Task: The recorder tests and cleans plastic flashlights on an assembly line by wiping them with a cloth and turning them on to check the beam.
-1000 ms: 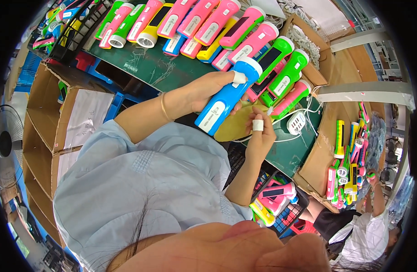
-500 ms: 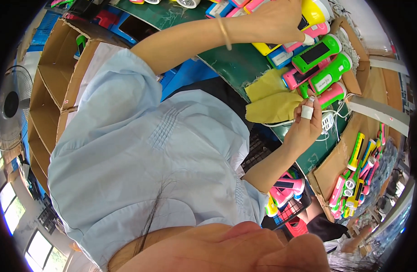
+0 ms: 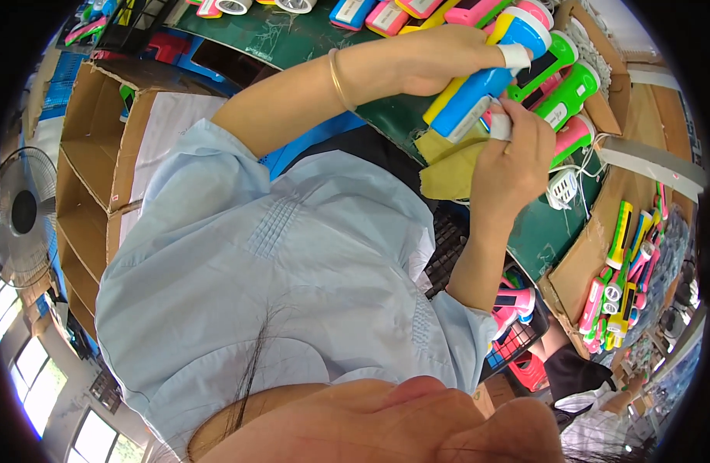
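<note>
My left hand [image 3: 451, 58] grips a blue and yellow flashlight [image 3: 472, 96] from above, its lamp head toward the upper right. A white label shows on its lower end. My right hand [image 3: 517, 158] is closed in a pinch close by that lower end; what its fingertips hold is hidden. White wraps cover my left thumb and one right finger. Below the flashlight lies a yellow cloth [image 3: 451, 170]. Green flashlights [image 3: 567, 96] and a pink one [image 3: 575, 139] lie right beside my hands.
More flashlights [image 3: 389, 15] lie along the far side of the green table [image 3: 316, 35]. A white power strip [image 3: 562, 189] with cables sits right of my right hand. Cardboard boxes [image 3: 92, 166] stand at left; a box at right holds several flashlights [image 3: 621, 301]. A black basket [image 3: 517, 339] is low.
My left hand has picked up the blue and yellow flashlight and brought it toward me. My right hand has moved up and left to its lower end.
</note>
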A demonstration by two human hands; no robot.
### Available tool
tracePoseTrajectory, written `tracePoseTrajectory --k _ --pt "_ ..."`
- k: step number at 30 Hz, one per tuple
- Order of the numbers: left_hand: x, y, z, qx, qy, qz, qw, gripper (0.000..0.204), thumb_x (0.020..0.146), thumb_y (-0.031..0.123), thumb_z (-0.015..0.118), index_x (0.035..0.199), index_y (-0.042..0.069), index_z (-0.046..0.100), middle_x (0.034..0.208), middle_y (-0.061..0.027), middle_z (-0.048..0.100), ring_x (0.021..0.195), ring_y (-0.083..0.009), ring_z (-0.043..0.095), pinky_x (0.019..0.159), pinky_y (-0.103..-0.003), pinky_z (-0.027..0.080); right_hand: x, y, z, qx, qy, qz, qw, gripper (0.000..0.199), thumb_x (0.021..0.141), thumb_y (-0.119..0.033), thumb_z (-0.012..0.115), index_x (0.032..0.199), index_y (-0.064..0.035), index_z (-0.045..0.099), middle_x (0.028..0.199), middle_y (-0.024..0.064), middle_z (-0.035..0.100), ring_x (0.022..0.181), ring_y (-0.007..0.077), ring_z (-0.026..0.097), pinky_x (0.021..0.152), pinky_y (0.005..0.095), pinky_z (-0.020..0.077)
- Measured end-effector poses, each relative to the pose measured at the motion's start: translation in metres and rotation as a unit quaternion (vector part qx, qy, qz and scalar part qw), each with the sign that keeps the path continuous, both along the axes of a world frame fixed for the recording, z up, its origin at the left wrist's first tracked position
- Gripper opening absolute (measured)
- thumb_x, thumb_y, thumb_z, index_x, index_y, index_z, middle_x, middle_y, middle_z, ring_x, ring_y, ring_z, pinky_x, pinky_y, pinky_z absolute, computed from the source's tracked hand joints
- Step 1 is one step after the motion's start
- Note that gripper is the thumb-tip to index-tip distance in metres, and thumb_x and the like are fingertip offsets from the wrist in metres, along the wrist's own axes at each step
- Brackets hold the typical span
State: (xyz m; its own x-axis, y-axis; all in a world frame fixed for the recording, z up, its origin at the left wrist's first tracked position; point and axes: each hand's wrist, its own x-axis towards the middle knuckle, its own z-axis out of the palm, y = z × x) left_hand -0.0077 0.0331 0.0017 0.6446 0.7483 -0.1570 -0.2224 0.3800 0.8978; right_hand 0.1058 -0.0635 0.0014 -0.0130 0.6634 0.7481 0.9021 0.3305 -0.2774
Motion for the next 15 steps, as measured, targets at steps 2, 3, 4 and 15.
tracePoseTrajectory --k 2,3,4,15 --pt "0.003 -0.004 0.001 0.125 0.09 0.049 0.987 0.038 0.083 0.035 0.059 0.095 -0.001 0.054 0.079 -0.0098 0.058 0.066 -0.0168 0.057 0.06 -0.03 0.051 0.009 0.004 0.0 -0.085 -0.004 0.046 0.995 0.015 0.068 0.002 0.062 0.083 -0.0019 0.061 0.079 0.0099 0.057 0.073 0.0254 0.056 0.064 0.0327 0.0454" --pt "0.002 -0.008 0.002 0.021 -0.014 0.026 0.999 0.036 0.084 0.033 0.058 0.096 -0.001 0.053 0.08 -0.0105 0.058 0.067 -0.0176 0.058 0.06 -0.031 0.052 0.022 -0.001 0.015 -0.212 0.152 0.132 0.956 0.013 0.069 0.0 0.063 0.082 -0.002 0.061 0.078 0.0096 0.057 0.07 0.0244 0.056 0.062 0.0311 0.0448" --pt "-0.003 -0.007 0.002 -0.08 -0.115 0.005 0.99 0.035 0.084 0.032 0.058 0.096 -0.001 0.053 0.081 -0.0113 0.058 0.069 -0.0185 0.058 0.061 -0.032 0.052 0.028 -0.005 0.02 -0.268 0.225 0.25 0.903 0.013 0.07 -0.002 0.064 0.082 -0.0027 0.062 0.077 0.0097 0.056 0.069 0.0238 0.056 0.061 0.0304 0.0444" --pt "-0.012 -0.022 -0.016 -0.032 -0.285 0.028 0.958 0.077 0.079 0.069 0.037 0.114 0.001 0.045 0.09 -0.0136 0.058 0.077 -0.0208 0.059 0.07 -0.034 0.05 0.001 -0.047 -0.025 0.025 -0.04 0.326 0.944 0.041 0.054 -0.009 0.072 0.093 -0.0036 0.064 0.075 0.0034 0.049 0.065 0.0165 0.049 0.052 0.0274 0.0367"
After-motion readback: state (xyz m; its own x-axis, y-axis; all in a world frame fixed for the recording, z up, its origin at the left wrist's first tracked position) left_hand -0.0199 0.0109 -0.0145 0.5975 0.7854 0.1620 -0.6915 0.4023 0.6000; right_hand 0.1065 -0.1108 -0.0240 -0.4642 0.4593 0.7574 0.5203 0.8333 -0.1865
